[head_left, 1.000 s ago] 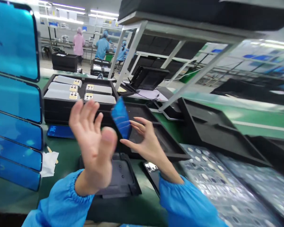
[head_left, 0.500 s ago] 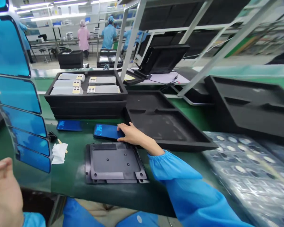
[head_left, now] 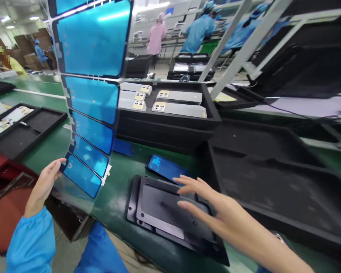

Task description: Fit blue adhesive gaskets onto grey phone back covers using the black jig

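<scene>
The left hand (head_left: 46,178) pinches the lower left edge of a hanging strip of glossy blue film panels (head_left: 90,99), a closed grip probably steadying its loose end. The right hand (head_left: 220,203), fingers parted and empty, hovers over a flat black plate (head_left: 153,204) on the green table (head_left: 116,206).

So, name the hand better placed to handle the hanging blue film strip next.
Likely the left hand: it pinches the film strip at a lower corner; the right hand hangs open over the black rectangular plate.
</scene>
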The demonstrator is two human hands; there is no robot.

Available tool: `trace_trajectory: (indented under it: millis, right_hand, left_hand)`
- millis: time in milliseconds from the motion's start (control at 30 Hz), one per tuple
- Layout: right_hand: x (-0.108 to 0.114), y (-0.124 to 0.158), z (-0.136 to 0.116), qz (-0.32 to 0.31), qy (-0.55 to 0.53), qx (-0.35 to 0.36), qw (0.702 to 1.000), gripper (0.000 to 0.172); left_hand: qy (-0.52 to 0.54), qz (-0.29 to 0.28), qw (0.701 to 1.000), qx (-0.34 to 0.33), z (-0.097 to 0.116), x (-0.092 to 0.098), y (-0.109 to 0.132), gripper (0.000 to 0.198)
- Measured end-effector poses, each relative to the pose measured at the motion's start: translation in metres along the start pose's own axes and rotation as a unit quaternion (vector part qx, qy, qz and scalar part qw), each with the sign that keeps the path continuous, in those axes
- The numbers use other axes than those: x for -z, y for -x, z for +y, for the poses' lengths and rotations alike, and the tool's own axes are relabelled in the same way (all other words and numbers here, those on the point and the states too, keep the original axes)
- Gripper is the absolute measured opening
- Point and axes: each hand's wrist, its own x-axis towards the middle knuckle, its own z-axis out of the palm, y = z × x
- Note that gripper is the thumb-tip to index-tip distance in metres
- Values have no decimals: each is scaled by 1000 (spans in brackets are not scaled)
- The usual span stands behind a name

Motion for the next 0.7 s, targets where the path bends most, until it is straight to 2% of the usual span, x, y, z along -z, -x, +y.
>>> trace_trajectory:
  millis: [200, 267, 333, 433, 567, 633, 700]
  right_hand:
    - [-12, 30, -66, -8, -34, 141, 989, 10]
    - [-25, 31, -86, -26, -64, 190, 979, 10]
    - [-44, 29, -105, -30, -91, 230, 968, 17]
    - [-77, 21, -130, -33, -90, 276, 956, 39]
    - [-109, 6, -151, -26, -18, 282, 959, 64]
    - [-117, 1, -155, -12, -8, 280, 960, 62]
    - [-120, 0, -154, 25, -35, 287, 957, 55]
  left_hand:
    - [0, -43, 998, 41, 19, 21, 68, 59]
    - [-24, -38, 998, 50, 25, 24, 87, 50]
    - [-57, -29, 997, 31, 33, 22, 100, 36]
    - [-115, -37, 991, -55, 48, 8, 113, 24]
    - [-144, -65, 958, -240, 62, -13, 123, 20]
    - [-112, -102, 929, -337, 61, -18, 125, 8]
    - [-77, -144, 903, -396, 56, -19, 125, 14]
